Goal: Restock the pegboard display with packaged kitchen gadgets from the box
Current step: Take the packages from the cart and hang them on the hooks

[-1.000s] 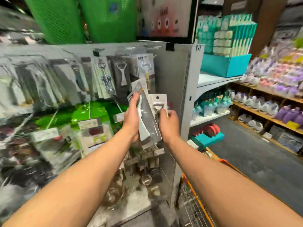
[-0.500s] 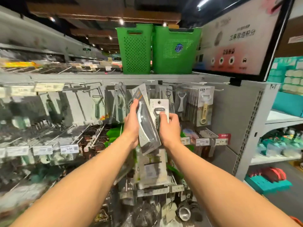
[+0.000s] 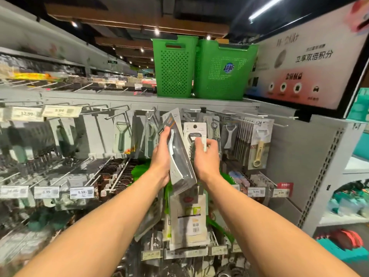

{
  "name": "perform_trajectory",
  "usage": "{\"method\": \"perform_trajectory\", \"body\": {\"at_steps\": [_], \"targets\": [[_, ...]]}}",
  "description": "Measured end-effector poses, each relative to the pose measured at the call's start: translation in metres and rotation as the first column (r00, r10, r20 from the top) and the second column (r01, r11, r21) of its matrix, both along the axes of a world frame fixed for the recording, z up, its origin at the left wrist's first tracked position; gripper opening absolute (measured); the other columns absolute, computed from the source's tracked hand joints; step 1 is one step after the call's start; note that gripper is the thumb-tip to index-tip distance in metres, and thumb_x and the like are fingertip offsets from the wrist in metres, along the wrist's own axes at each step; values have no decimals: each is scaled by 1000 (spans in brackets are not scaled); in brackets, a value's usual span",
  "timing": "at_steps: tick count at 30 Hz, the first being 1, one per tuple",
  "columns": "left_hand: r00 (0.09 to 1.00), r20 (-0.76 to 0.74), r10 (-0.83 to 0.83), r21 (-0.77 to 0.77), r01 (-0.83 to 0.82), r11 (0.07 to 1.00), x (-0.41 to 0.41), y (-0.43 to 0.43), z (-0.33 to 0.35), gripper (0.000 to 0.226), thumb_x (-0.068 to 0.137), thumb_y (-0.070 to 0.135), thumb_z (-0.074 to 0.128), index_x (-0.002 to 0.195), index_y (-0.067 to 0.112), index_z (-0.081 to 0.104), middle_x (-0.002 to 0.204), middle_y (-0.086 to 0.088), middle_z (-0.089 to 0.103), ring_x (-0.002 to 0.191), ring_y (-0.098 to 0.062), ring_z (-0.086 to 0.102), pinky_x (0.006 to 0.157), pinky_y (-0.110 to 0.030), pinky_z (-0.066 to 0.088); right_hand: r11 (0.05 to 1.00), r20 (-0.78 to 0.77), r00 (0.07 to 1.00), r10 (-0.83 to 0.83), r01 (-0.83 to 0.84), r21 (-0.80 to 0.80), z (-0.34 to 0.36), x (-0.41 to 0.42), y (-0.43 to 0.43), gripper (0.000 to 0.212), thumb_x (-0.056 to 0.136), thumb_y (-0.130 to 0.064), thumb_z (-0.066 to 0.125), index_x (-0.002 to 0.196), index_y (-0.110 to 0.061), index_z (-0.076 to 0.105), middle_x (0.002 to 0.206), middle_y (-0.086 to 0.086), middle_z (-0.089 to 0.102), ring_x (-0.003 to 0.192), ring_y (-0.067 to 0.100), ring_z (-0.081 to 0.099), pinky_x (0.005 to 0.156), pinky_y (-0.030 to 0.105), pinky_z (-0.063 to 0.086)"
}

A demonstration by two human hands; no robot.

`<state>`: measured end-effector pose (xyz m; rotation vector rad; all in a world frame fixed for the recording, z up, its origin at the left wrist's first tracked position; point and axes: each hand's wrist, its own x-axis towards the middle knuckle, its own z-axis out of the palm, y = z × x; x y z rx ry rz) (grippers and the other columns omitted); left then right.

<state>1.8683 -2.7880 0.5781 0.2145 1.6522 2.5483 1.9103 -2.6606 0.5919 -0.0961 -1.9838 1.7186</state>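
Left hand (image 3: 161,159) grips grey blister pack (image 3: 179,154), tilted, in front of pegboard (image 3: 289,156). Right hand (image 3: 206,156) just right of it, pinches white bottle-opener card (image 3: 194,131).

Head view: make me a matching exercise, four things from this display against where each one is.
1. grey blister pack with a white-handled gadget
2. white card pack with a bottle opener
3. green perforated plastic baskets
4. cream-yellow opener pack

A. atop the grey shelf unit
B. in the right hand
C. hanging on the grey pegboard display, far right
D. in the left hand

Pairs: 1-D, 2-B, 3-A, 4-C
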Motion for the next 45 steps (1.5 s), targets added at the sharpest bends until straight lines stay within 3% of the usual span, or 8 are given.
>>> {"method": "perform_trajectory", "body": {"at_steps": [6,12,19,25,29,34,40,45], "targets": [[1000,-13,25,10,-25,1000,-14,10,7,109,50,95,73,129,20,74,125,-17,74,116,-38,72,109,-60,51,1000,-27,1000,17,-16,22,6,-23,12,25,105,-42,52,118,-21,48,96,-16,54,86,-1,52,70,18,37],[997,-8,76,14,-76,997,-32,15,1,110,49,94,74,129,19,74,124,-18,75,115,-40,72,108,-61,52,998,-9,998,66,-66,15,2,-43,17,33,104,-46,50,123,-20,46,113,-1,59,105,19,55,86,31,36],[986,-15,165,57,-164,985,-54,15,-4,102,55,93,74,132,26,71,126,-11,75,116,-34,73,106,-55,54,997,-35,996,77,-76,26,1,-62,17,23,106,-45,49,118,-26,42,95,-25,44,90,4,48,85,26,31],[981,6,192,47,-192,980,-86,17,-12,105,54,97,72,134,30,69,130,-9,73,117,-33,72,106,-56,53,999,-63,998,27,-24,42,-3,-87,13,27,105,-42,53,121,-24,42,108,-5,58,101,15,57,81,28,37],[967,15,255,49,-256,965,-107,16,-16,107,53,98,72,136,32,66,135,-8,70,119,-31,70,104,-55,55,994,-128,989,-68,78,75,-6,-109,8,22,104,-36,56,116,-22,44,111,-1,58,99,17,56,65,6,34],[969,-16,248,4,-248,969,-135,9,-18,89,69,92,65,131,28,70,118,-8,78,108,-30,76,98,-48,58,989,-111,990,-89,101,105,-18,-148,3,23,100,-35,64,115,-21,53,117,-3,60,107,13,56,84,21,34],[962,57,268,-51,-266,963,-202,6,-27,102,51,101,69,131,37,69,130,-4,73,124,-31,68,110,-54,49,985,-40,995,-86,91,148,-24,-203,2,26,98,-16,65,123,-23,59,124,-3,63,107,9,55,83,16,35],[942,60,331,-55,-328,943,-240,9,-26,104,45,102,70,125,34,71,125,-2,74,120,-28,69,111,-53,48,994,-13,997,-74,75,82,-23,-247,-2,18,102,-23,57,117,-21,67,121,4,67,106,16,60,92,27,45]]}}
